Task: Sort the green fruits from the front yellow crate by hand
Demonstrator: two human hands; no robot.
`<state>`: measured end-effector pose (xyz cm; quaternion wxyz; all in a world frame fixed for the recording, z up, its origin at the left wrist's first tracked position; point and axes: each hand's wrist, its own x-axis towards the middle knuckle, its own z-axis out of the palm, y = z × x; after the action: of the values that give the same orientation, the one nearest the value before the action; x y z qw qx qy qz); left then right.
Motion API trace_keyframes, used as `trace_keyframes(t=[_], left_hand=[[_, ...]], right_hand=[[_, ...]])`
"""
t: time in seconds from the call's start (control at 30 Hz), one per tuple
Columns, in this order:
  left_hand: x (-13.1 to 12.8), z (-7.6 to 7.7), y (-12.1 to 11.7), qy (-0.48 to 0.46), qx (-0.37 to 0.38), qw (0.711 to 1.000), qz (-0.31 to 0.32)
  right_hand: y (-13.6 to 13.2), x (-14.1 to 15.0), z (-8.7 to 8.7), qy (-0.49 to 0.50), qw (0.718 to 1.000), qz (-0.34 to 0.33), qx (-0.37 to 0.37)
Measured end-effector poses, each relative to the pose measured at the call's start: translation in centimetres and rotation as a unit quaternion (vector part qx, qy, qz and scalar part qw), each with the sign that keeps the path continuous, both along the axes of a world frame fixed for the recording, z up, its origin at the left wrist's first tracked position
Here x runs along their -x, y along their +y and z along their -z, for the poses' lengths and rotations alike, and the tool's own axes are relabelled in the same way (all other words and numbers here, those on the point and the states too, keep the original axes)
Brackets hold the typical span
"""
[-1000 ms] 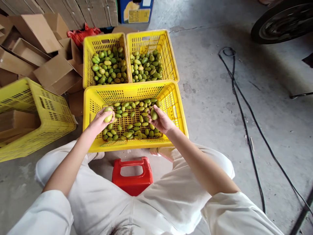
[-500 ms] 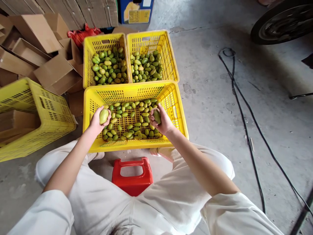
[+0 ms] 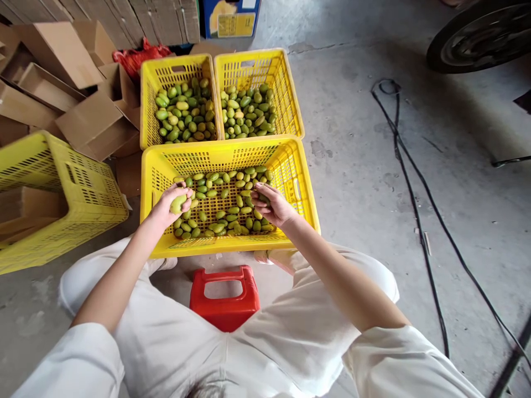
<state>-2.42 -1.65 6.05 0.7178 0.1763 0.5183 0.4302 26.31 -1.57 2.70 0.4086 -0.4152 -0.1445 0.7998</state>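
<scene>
Over the left side of the front yellow crate (image 3: 232,249), my left hand (image 3: 165,208) is closed around a yellow-green mango (image 3: 178,204). My right hand (image 3: 280,209), above the crate's right side, has its fingers curled round a darker green mango (image 3: 264,199), mostly hidden by them. Below both hands, loose mangoes (image 3: 219,214) lie spread over the slotted crate floor, bunched along the near side and at the right.
Behind stand two yellow crates, left (image 3: 144,105) and right (image 3: 292,94), part filled with mangoes. Another yellow crate (image 3: 89,182) holding cardboard is at the left, near piled cartons (image 3: 95,121). A red plastic stool (image 3: 224,315) sits between my legs. A black cable (image 3: 418,221) crosses the floor.
Both hands have turned, with the fingers pointing more inward. The right-hand mango is now more covered by the fingers; the left one has tilted slightly. The crates have not moved.
</scene>
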Motion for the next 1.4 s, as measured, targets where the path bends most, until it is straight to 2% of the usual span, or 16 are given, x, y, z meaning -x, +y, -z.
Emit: trace_keyframes(t=[0.1,0.27,0.37,0.5,0.6,0.7,0.8,0.93,1.03,1.13,1.2,1.3,1.4], left_hand=[[0.1,0.1,0.2,0.017,0.026,0.999,0.026],[-0.1,-0.1,0.7,0.052,0.106,0.993,0.021],[-0.3,-0.3,0.8,0.041,0.131,0.990,-0.032],[-0.5,-0.3,0.9,-0.005,0.112,0.983,-0.142],[-0.6,-0.1,0.8,-0.020,0.096,0.980,-0.173],[-0.6,0.2,0.5,-0.006,0.071,0.988,-0.138],[-0.3,0.5,0.2,-0.006,0.041,0.996,-0.083],[0.0,0.4,0.2,0.009,0.038,0.998,-0.047],[0.0,-0.1,0.5,0.025,0.059,0.997,-0.039],[0.0,-0.4,0.6,0.033,0.078,0.996,-0.036],[0.1,-0.3,0.6,0.036,0.085,0.995,-0.031],[0.2,-0.1,0.6,0.024,0.090,0.995,-0.038],[0.2,0.0,0.6,-0.007,0.079,0.994,-0.078]], right_hand=[[-0.2,0.1,-0.2,-0.023,0.999,-0.029,-0.036],[-0.2,0.3,-0.5,-0.028,0.997,-0.050,-0.054],[0.1,0.3,-0.7,-0.010,1.000,0.003,-0.025],[0.7,0.1,-0.7,0.010,0.994,0.098,0.042],[0.9,-0.2,-0.3,0.011,0.988,0.139,0.066],[1.0,-0.5,0.1,0.000,0.986,0.149,0.069],[0.8,-0.5,0.1,-0.013,0.991,0.127,0.040],[0.4,-0.1,-0.3,-0.041,0.997,0.063,0.014],[0.2,0.0,-0.6,-0.051,0.999,0.001,0.010],[0.1,-0.1,-0.4,-0.043,0.999,-0.030,0.012],[0.2,-0.3,-0.1,-0.035,0.999,-0.023,0.021],[0.5,-0.5,0.3,-0.023,0.999,0.022,0.035],[0.8,-0.5,0.5,-0.018,0.997,0.063,0.043]])
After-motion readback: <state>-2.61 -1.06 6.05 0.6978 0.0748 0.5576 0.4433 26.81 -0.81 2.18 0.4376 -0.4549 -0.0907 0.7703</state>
